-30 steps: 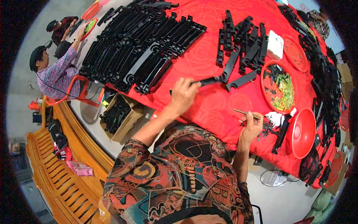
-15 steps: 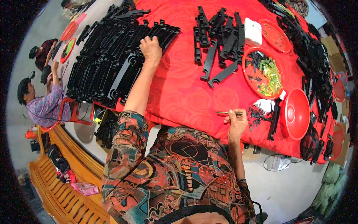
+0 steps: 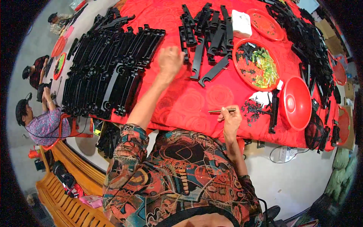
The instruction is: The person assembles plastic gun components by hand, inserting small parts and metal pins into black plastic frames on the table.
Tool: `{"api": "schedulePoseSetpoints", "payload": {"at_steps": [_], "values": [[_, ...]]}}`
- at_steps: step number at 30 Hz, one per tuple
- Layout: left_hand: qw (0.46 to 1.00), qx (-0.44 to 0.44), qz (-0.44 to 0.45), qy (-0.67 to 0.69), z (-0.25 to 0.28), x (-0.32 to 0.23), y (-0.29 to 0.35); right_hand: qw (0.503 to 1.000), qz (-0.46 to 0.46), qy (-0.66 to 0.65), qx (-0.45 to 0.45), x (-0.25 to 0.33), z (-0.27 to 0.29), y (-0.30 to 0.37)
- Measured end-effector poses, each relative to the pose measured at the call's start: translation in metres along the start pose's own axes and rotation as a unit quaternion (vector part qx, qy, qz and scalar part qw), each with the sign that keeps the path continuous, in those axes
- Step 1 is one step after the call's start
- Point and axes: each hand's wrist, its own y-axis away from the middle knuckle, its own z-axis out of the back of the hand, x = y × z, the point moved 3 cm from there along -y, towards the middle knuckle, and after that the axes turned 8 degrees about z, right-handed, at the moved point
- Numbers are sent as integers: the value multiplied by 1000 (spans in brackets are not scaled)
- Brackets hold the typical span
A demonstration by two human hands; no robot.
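My left hand [image 3: 171, 62] is over the red cloth, between the big stack of long black plastic strips [image 3: 102, 81] and the smaller loose pile of black plastic parts [image 3: 217, 34]. Motion smears its fingers, and whether anything is in them is hidden. Low over the cloth nearer to me, my right hand [image 3: 230, 118] is closed around a thin metallic rod-like tool [image 3: 214, 111], whose tip points left. Small black bits [image 3: 252, 111] lie scattered just right of that hand, beside a single upright-lying black strip [image 3: 274, 113].
Right of the loose pile is a red tray [image 3: 245, 77] with black, green and yellow small pieces. Nearby are a red bowl [image 3: 297, 102], a white tissue pack [image 3: 241, 23] and another red tray [image 3: 266, 26]. More black parts heap at far right. Another person [image 3: 47, 121] sits at left.
My left hand has left the big stack and moved right toward the loose pile. My right hand still holds the thin tool. The whole view has shifted slightly.
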Motion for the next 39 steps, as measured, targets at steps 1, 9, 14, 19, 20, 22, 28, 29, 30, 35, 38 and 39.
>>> {"api": "schedulePoseSetpoints", "payload": {"at_steps": [1,9,14,19,20,22,28,29,30,35,38,39], "values": [[997,64,37,22,3,-29,5,1000,-7,-14,-8,2,0,0],[997,77,7,-24,-17,-84,31,1000,14,-21,-15,3,8,2],[995,79,32,-53,-19,-80,35,999,42,-29,2,3,6,1],[985,156,78,21,-10,-59,41,998,51,-33,11,10,6,0],[985,154,77,24,-3,-54,42,998,53,-32,10,11,7,-2],[979,137,127,83,7,-42,43,997,69,-39,3,13,13,-7],[982,80,87,145,55,-17,70,997,64,-32,5,23,35,-27],[982,81,88,147,66,-20,74,998,68,-19,3,31,37,-30],[989,69,42,126,80,-31,76,997,71,-7,1,36,39,-34],[981,65,-144,116,87,-73,113,994,93,-7,-65,48,47,-58],[957,109,-247,102,69,-79,131,989,89,63,-95,51,61,-74],[955,108,-259,92,66,-79,133,990,91,33,-104,52,63,-78]]}}
